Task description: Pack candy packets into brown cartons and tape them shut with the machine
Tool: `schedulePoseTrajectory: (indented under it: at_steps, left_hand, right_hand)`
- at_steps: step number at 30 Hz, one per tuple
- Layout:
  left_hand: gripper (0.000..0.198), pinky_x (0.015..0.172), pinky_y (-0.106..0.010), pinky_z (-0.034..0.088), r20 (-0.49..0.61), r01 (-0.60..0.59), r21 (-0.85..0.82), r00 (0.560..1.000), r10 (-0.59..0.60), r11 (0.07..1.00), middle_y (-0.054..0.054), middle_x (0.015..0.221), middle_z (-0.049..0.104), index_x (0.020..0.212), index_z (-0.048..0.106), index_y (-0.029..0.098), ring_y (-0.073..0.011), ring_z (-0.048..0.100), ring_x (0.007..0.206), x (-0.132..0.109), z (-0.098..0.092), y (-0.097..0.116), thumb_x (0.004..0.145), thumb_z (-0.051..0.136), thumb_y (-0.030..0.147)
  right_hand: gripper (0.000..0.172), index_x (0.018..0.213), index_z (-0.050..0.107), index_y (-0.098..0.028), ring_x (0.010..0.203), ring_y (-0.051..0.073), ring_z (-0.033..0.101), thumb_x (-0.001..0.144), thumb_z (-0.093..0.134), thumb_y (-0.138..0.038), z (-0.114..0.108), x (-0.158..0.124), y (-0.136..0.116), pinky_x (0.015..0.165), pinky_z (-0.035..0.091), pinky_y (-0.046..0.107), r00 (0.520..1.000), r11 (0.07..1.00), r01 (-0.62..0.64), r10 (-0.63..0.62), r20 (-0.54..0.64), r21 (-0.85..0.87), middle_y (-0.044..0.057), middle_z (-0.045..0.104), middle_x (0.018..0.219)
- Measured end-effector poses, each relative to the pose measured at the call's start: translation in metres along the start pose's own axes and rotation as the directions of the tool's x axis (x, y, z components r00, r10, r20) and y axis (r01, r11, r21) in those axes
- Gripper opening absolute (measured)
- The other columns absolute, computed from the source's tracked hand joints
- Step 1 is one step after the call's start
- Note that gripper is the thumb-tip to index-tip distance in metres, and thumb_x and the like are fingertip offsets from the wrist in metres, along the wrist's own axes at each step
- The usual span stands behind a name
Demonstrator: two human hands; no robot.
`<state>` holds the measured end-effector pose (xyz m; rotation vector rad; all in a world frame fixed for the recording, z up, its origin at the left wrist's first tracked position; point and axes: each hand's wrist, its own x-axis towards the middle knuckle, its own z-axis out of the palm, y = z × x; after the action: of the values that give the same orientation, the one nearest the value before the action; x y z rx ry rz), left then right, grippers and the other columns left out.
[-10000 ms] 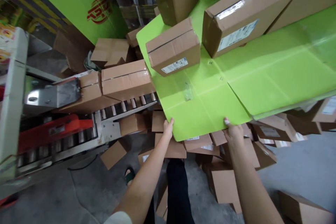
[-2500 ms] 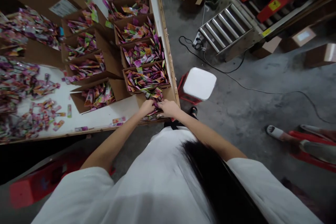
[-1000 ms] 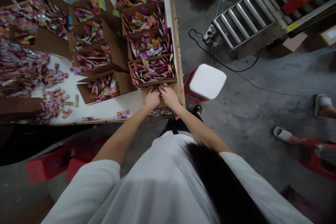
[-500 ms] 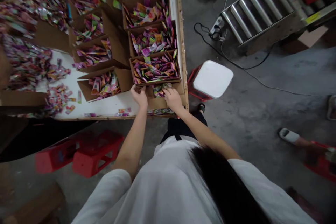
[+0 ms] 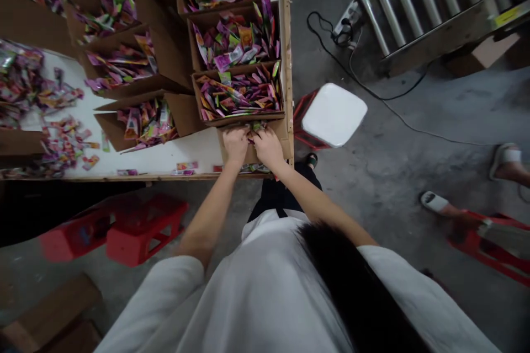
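My left hand point(image 5: 236, 146) and my right hand point(image 5: 268, 148) are close together over a low cardboard box point(image 5: 229, 155) at the table's near right corner. Fingers of both hands curl down onto small colourful packets point(image 5: 250, 138) in it; how many they grip is hidden. Just beyond my fingertips stands an open carton point(image 5: 241, 94) filled with purple, orange and green packets. A few loose packets point(image 5: 254, 167) lie along the table edge below my wrists.
More packet-filled cartons point(image 5: 144, 124) stand left and behind, beside a loose heap of packets point(image 5: 68, 143) on the white table point(image 5: 182, 150). Right of the table are a white-topped stool point(image 5: 334, 116), a cable and a roller conveyor point(image 5: 418, 3). Red stools point(image 5: 144, 229) stand left; another person's feet point(image 5: 434, 202) show right.
My left hand has left the filled carton's near edge and come right, down to the packets beside my right hand. My right hand has stayed at the low box. The view has shifted slightly.
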<state>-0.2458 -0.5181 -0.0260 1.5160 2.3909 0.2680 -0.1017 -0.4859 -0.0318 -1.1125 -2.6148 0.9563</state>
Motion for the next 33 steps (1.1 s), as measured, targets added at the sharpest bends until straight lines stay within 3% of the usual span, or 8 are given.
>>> schedulePoseTrajectory:
  at_steps: [6,10,16,20,23,28,30,33]
  left_hand:
    - [0.031,0.105,-0.045,0.036,0.125,-0.106,0.097,0.988,0.094,0.990,-0.013,0.120,0.073,0.111,0.075,0.019,-0.0290,0.061,0.119,0.006,-0.002,0.000,0.100,0.045,0.020]
    - [0.030,0.103,-0.047,0.035,0.067,-0.088,0.130,0.995,0.079,0.988,-0.017,0.115,0.071,0.109,0.074,0.017,-0.0327,0.059,0.118,0.009,0.003,0.004,0.100,0.046,0.021]
    - [0.021,0.108,-0.046,0.035,-0.172,0.058,-0.165,0.981,-0.087,0.985,-0.020,0.120,0.062,0.111,0.062,0.013,-0.0322,0.053,0.122,0.002,0.009,-0.002,0.097,0.047,0.019]
    - [0.021,0.113,-0.042,0.034,-0.435,0.234,-0.523,0.754,-0.492,0.820,-0.018,0.123,0.053,0.112,0.050,0.013,-0.0254,0.049,0.123,-0.001,0.008,-0.014,0.099,0.033,0.013]
    - [0.031,0.114,-0.040,0.036,-0.409,0.275,-0.680,0.627,-0.663,0.680,-0.018,0.129,0.049,0.120,0.042,0.013,-0.0217,0.049,0.125,-0.003,0.004,-0.025,0.102,0.018,0.015]
    - [0.029,0.113,-0.037,0.042,-0.129,0.258,-0.691,0.875,-0.467,0.675,-0.013,0.123,0.064,0.117,0.053,0.016,-0.0237,0.060,0.120,-0.016,0.004,-0.040,0.094,0.064,0.030]
    - [0.039,0.116,-0.038,0.040,-0.042,0.254,-0.701,0.918,-0.395,0.667,-0.015,0.129,0.064,0.121,0.054,0.016,-0.0254,0.059,0.126,-0.018,0.007,-0.044,0.089,0.071,0.031]
    - [0.049,0.120,-0.038,0.037,-0.005,0.256,-0.741,0.922,-0.386,0.621,-0.016,0.136,0.062,0.126,0.055,0.015,-0.0259,0.056,0.133,-0.015,0.008,-0.053,0.086,0.074,0.036]
  right_hand:
    - [0.049,0.145,0.053,-0.009,0.136,0.029,0.044,0.100,0.037,-0.016,-0.013,-0.006,0.003,0.123,0.031,0.045,0.991,0.995,-0.065,0.074,-0.114,0.078,0.020,0.051,0.143]
    - [0.056,0.155,0.043,-0.016,0.149,0.030,0.032,0.099,0.039,-0.020,-0.037,-0.006,0.010,0.128,0.019,0.053,0.945,0.998,-0.055,0.054,-0.322,0.005,0.015,0.043,0.156]
    - [0.066,0.162,0.028,-0.016,0.157,0.026,0.019,0.096,0.036,-0.012,-0.034,-0.016,0.021,0.129,0.010,0.055,0.962,0.991,0.040,-0.073,-0.262,-0.129,0.011,0.031,0.166]
    - [0.058,0.158,0.039,-0.019,0.155,0.028,0.025,0.100,0.044,-0.021,-0.016,-0.033,0.030,0.128,0.007,0.061,0.969,0.991,0.037,-0.068,-0.238,-0.131,0.011,0.037,0.163]
    - [0.043,0.144,0.056,-0.021,0.148,0.029,0.037,0.103,0.044,-0.024,-0.005,-0.045,0.042,0.126,0.009,0.065,0.984,0.995,0.048,-0.062,-0.165,-0.087,0.010,0.051,0.154]
    - [0.036,0.130,0.064,-0.018,0.143,0.028,0.042,0.101,0.044,-0.024,0.001,-0.047,0.058,0.125,0.023,0.055,0.989,0.996,0.062,-0.053,-0.139,0.063,0.013,0.055,0.147]
    - [0.039,0.132,0.061,-0.014,0.143,0.029,0.041,0.101,0.045,-0.030,0.002,-0.039,0.056,0.123,0.029,0.052,0.972,0.985,-0.050,0.086,-0.218,0.165,0.017,0.052,0.147]
    - [0.059,0.147,0.045,-0.006,0.145,0.034,0.039,0.102,0.041,-0.044,0.002,-0.022,0.046,0.117,0.036,0.053,0.792,0.830,-0.433,0.536,-0.291,0.351,0.026,0.044,0.151]
